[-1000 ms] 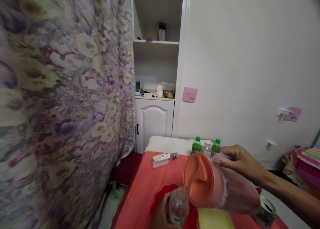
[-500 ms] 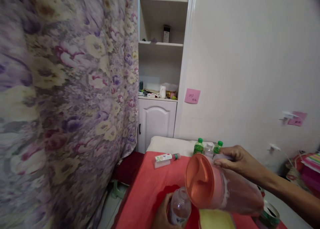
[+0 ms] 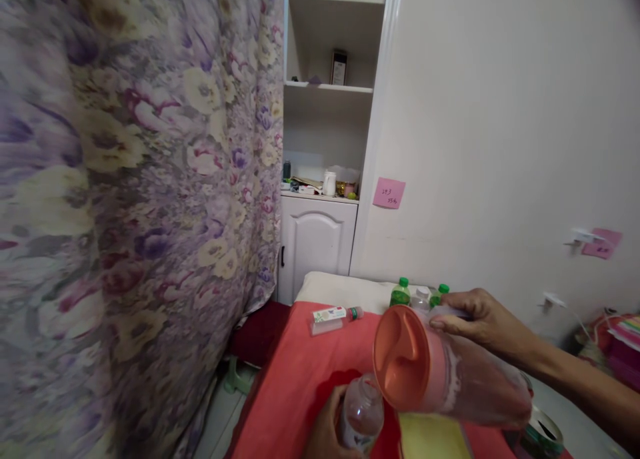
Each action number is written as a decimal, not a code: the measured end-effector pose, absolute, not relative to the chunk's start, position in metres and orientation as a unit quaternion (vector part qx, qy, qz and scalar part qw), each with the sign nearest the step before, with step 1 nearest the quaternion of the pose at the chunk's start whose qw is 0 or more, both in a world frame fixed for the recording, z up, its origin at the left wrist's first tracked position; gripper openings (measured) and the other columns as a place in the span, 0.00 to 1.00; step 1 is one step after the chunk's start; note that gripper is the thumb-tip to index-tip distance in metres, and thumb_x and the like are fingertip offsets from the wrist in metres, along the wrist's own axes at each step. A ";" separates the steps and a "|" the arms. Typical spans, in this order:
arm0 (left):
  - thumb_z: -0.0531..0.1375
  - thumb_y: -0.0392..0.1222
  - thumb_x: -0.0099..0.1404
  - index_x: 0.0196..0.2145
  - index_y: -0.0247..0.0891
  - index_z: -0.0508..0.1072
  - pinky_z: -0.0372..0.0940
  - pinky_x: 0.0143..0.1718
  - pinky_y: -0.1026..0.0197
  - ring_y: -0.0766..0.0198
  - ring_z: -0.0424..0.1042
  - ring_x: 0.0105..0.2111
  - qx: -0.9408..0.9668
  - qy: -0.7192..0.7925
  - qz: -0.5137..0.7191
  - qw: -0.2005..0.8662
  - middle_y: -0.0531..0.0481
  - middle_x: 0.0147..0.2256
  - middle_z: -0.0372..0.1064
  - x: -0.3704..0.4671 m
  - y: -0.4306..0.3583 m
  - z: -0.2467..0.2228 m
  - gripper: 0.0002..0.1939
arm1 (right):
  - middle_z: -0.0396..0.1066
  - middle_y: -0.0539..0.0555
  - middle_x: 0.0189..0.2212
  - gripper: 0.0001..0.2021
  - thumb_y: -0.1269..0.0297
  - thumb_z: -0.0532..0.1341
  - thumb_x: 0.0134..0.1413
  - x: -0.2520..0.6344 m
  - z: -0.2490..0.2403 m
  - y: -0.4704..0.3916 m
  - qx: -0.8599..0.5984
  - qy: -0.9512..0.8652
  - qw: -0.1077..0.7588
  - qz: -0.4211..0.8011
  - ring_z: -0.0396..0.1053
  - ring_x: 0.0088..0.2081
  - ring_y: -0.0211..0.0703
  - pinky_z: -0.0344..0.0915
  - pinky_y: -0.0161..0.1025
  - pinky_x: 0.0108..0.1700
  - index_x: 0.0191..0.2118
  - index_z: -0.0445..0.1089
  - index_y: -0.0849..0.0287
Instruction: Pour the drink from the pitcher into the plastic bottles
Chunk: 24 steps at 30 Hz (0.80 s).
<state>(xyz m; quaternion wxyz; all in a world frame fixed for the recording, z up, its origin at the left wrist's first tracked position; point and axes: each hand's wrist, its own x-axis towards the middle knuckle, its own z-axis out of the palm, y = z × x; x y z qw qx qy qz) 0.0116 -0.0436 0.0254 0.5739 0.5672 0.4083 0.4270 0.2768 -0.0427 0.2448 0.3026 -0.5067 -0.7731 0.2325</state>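
My right hand (image 3: 483, 322) grips the handle of a clear plastic jug (image 3: 475, 382) with an orange-pink lid (image 3: 400, 359). The jug is tipped on its side, its lid end at the mouth of a small clear bottle (image 3: 363, 412). My left hand (image 3: 325, 429) holds that bottle upright at the bottom edge of the view, over a red cloth-covered table (image 3: 300, 379). Whether liquid is flowing I cannot tell.
A small bottle with a red cap (image 3: 333, 315) lies on the red cloth. Two green-capped bottles (image 3: 400, 293) stand by the wall. A yellow sponge-like pad (image 3: 433, 439) lies under the jug. A floral curtain (image 3: 135, 205) hangs at left; a white cupboard (image 3: 315, 242) and shelves stand behind.
The view has drifted slightly to the left, so everything sits a little further right in frame. Both hands hold the jug and bottle in the same pose.
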 end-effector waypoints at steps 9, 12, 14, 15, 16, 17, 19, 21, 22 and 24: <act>0.62 0.20 0.35 0.49 0.43 0.68 0.65 0.55 0.52 0.49 0.72 0.54 0.587 0.411 0.428 0.550 0.49 0.50 0.76 0.009 -0.037 0.014 0.41 | 0.53 0.44 0.20 0.25 0.40 0.60 0.52 0.272 0.247 -0.042 -0.510 -0.773 0.297 0.232 0.52 0.25 0.35 0.49 0.36 0.27 0.21 0.61 0.57; 0.62 0.21 0.36 0.49 0.42 0.68 0.67 0.52 0.53 0.49 0.74 0.51 0.578 0.429 0.426 0.549 0.47 0.49 0.76 0.010 -0.038 0.012 0.40 | 0.54 0.45 0.21 0.25 0.40 0.60 0.52 0.272 0.248 -0.042 -0.511 -0.779 0.292 0.214 0.53 0.25 0.36 0.50 0.37 0.28 0.21 0.63 0.58; 0.63 0.23 0.37 0.50 0.41 0.68 0.68 0.51 0.52 0.47 0.74 0.51 0.576 0.429 0.430 0.547 0.44 0.50 0.76 0.010 -0.037 0.011 0.39 | 0.54 0.45 0.21 0.25 0.39 0.60 0.52 0.271 0.250 -0.042 -0.513 -0.780 0.292 0.207 0.53 0.25 0.36 0.50 0.37 0.28 0.22 0.63 0.58; 0.63 0.23 0.36 0.50 0.40 0.68 0.68 0.52 0.52 0.46 0.73 0.52 0.578 0.426 0.430 0.547 0.43 0.50 0.75 0.010 -0.037 0.010 0.39 | 0.54 0.45 0.20 0.25 0.39 0.60 0.52 0.271 0.251 -0.043 -0.516 -0.779 0.291 0.206 0.53 0.25 0.36 0.50 0.37 0.28 0.22 0.63 0.58; 0.62 0.22 0.36 0.50 0.40 0.67 0.67 0.53 0.51 0.45 0.72 0.52 0.580 0.423 0.432 0.546 0.42 0.51 0.75 0.010 -0.037 0.010 0.40 | 0.54 0.45 0.20 0.25 0.39 0.60 0.52 0.271 0.252 -0.043 -0.518 -0.778 0.291 0.206 0.53 0.25 0.36 0.50 0.37 0.27 0.22 0.63 0.58; 0.62 0.22 0.35 0.50 0.40 0.68 0.66 0.54 0.50 0.45 0.72 0.53 0.584 0.420 0.435 0.542 0.41 0.51 0.74 0.010 -0.037 0.011 0.41 | 0.55 0.45 0.20 0.25 0.38 0.60 0.51 0.270 0.253 -0.044 -0.519 -0.777 0.291 0.207 0.53 0.24 0.36 0.50 0.37 0.27 0.22 0.63 0.58; 0.61 0.22 0.34 0.49 0.41 0.69 0.65 0.56 0.49 0.45 0.72 0.52 0.587 0.422 0.444 0.529 0.43 0.51 0.75 0.010 -0.038 0.014 0.41 | 0.55 0.45 0.20 0.26 0.38 0.60 0.51 0.270 0.254 -0.045 -0.519 -0.776 0.291 0.208 0.53 0.24 0.36 0.50 0.37 0.27 0.22 0.64 0.58; 0.63 0.24 0.36 0.47 0.44 0.70 0.68 0.53 0.50 0.46 0.74 0.50 0.586 0.429 0.455 0.515 0.47 0.47 0.77 0.011 -0.042 0.020 0.38 | 0.55 0.45 0.20 0.25 0.38 0.60 0.52 0.270 0.253 -0.045 -0.515 -0.778 0.293 0.209 0.53 0.24 0.35 0.50 0.37 0.27 0.22 0.64 0.58; 0.64 0.25 0.38 0.47 0.45 0.71 0.69 0.52 0.51 0.47 0.75 0.49 0.588 0.433 0.457 0.507 0.49 0.46 0.78 0.011 -0.043 0.023 0.36 | 0.55 0.45 0.20 0.25 0.39 0.60 0.52 0.270 0.253 -0.044 -0.512 -0.780 0.295 0.207 0.52 0.24 0.35 0.50 0.37 0.26 0.21 0.64 0.58; 0.65 0.28 0.40 0.47 0.45 0.70 0.70 0.51 0.53 0.48 0.75 0.50 0.597 0.442 0.444 0.501 0.48 0.47 0.78 0.011 -0.046 0.027 0.33 | 0.55 0.45 0.20 0.25 0.39 0.60 0.52 0.271 0.252 -0.044 -0.508 -0.783 0.297 0.203 0.52 0.24 0.35 0.50 0.37 0.27 0.21 0.63 0.58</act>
